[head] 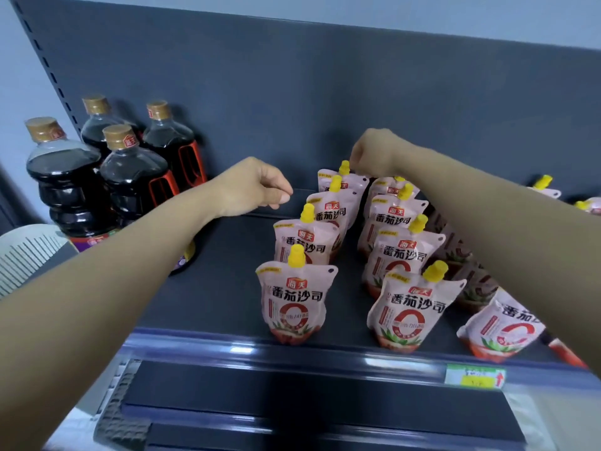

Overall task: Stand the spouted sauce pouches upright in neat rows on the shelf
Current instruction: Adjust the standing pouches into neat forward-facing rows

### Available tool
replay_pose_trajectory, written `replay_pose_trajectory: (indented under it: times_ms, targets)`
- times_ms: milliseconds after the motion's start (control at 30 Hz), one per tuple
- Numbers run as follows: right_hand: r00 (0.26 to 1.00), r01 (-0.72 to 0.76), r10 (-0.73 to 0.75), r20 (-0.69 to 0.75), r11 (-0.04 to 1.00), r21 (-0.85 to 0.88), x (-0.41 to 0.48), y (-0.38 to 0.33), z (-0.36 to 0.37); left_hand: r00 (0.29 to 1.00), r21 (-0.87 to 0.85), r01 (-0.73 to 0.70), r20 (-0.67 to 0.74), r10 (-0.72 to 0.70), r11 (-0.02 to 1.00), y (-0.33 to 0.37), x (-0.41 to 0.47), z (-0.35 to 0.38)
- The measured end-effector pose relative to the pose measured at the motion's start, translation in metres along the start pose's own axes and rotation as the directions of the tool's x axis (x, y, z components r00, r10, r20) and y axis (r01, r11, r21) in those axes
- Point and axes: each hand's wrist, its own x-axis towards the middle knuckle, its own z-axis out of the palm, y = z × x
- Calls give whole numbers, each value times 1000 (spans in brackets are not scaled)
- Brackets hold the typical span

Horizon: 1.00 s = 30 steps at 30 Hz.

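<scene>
Pink, yellow-capped sauce pouches (pixel 294 297) stand upright in rows on the dark shelf (pixel 221 288).

My left hand (pixel 257 187) and right hand (pixel 374 151) are bare, and so are both wrists. My left forearm (pixel 130 255) and right forearm (pixel 487 216) show bare skin right to the edge of view. One fingernail on my left hand looks short and plain.

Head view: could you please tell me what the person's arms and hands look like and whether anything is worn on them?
The left forearm and right forearm are bare, with no sleeves in view. The left hand and right hand show no gloves or rings, and no watch or bracelet shows at either wrist.
</scene>
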Motion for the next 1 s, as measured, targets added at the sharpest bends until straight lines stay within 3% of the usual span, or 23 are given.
replay_pose_trajectory:
  times_ms: [133, 333, 567, 1000]
  targets:
    - [1000, -13, 16, 22, 993, -118, 23, 15, 9, 1000, 111, -22, 13, 20, 994, 3, 39, 8]
    - [999, 21, -18, 29, 992, -126, 51, 23, 19, 989, 257, -49, 150, 10, 965, 1, 86, 28]
    - [979, 122, -117, 169, 992, -20, 80, 21, 31, 972, 355, -114, 234, 30, 928, -3, 108, 42]
    - [977, 197, -200, 73, 979, 47, 116, -14, 41, 1000, 362, -10, 31, -1, 932, -41, 98, 12]
